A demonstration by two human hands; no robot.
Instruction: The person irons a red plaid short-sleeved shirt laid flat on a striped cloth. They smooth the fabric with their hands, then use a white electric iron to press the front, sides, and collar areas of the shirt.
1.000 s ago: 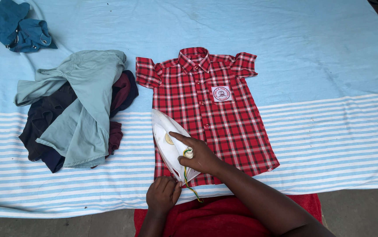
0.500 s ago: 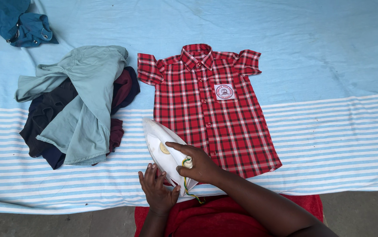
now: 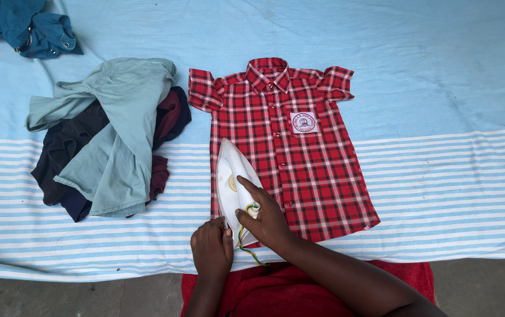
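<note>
Your right hand [image 3: 266, 218] is wrapped over the white iron [image 3: 235, 186], forefinger stretched along its top, so you can steer it; the iron sits on the lower left front of the red checked shirt [image 3: 299, 158]. Your left hand [image 3: 212, 249], fingers curled together, presses the shirt's hem just behind the iron, likely to keep the cloth taut. The iron's long axis runs hem to collar, its tip pointing up toward the collar
</note>
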